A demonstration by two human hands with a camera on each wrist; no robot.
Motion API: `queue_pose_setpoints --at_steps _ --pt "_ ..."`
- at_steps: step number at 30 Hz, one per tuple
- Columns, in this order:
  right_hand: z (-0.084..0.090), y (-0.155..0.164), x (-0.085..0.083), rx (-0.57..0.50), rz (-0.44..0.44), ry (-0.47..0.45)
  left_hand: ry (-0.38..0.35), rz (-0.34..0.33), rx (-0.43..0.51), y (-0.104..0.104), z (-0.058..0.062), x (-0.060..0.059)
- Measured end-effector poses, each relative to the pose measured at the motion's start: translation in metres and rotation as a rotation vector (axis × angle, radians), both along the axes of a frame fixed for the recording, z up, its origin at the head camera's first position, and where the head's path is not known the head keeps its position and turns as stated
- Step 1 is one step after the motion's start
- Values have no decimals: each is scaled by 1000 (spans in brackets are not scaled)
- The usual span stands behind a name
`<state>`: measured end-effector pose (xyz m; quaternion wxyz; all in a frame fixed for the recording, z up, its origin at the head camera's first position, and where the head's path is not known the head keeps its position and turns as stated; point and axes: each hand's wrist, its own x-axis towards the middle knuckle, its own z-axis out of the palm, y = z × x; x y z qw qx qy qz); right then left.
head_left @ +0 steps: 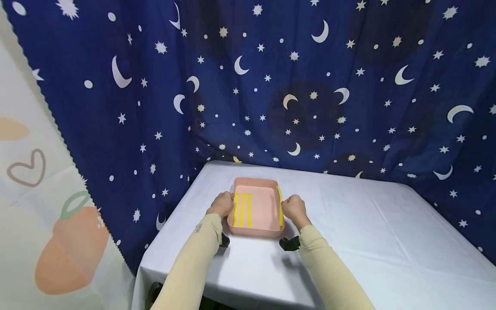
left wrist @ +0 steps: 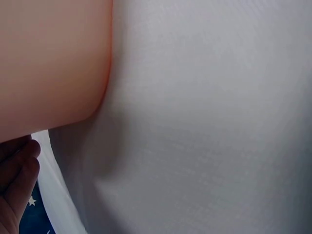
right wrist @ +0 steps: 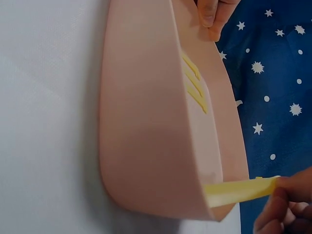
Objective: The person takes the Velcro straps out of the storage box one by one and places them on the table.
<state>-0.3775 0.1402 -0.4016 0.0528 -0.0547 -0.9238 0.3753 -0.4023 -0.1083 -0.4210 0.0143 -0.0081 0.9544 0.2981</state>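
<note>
A shallow pink square bin (head_left: 253, 231) sits on the white table, several thin yellow strips in it. My left hand (head_left: 222, 204) grips the bin's left wall at the rim; in the left wrist view its fingers (left wrist: 22, 178) lie against the outside wall. At the bin's right side, my right hand (head_left: 294, 209) pinches one end of a yellow strip (right wrist: 239, 191), which slants from the fingers over the rim into the bin. Other yellow strips (head_left: 243, 211) lie side by side on the left of the bin floor. The held strip's lower end is hidden by the wall.
The white-covered table (head_left: 368, 232) extends far to the right of the bin. A dark blue curtain (head_left: 271, 86) with moons and stars hangs behind and at left, beside a pale patterned cloth (head_left: 23, 224). Black wrist devices (head_left: 289, 244) hang under both forearms.
</note>
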Motion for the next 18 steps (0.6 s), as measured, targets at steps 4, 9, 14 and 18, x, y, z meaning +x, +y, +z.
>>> queue_pose_setpoints --at_steps 4,9,14,18 --pt "-3 1 2 -15 -16 -4 3 -6 4 -1 -2 2" --pt "-7 3 5 -29 -13 -4 -1 6 10 -2 -3 6" --pt "-7 5 5 -28 -14 12 9 7 16 -1 -3 4" --pt "-5 8 5 -42 -19 -10 14 9 22 0 -2 2"
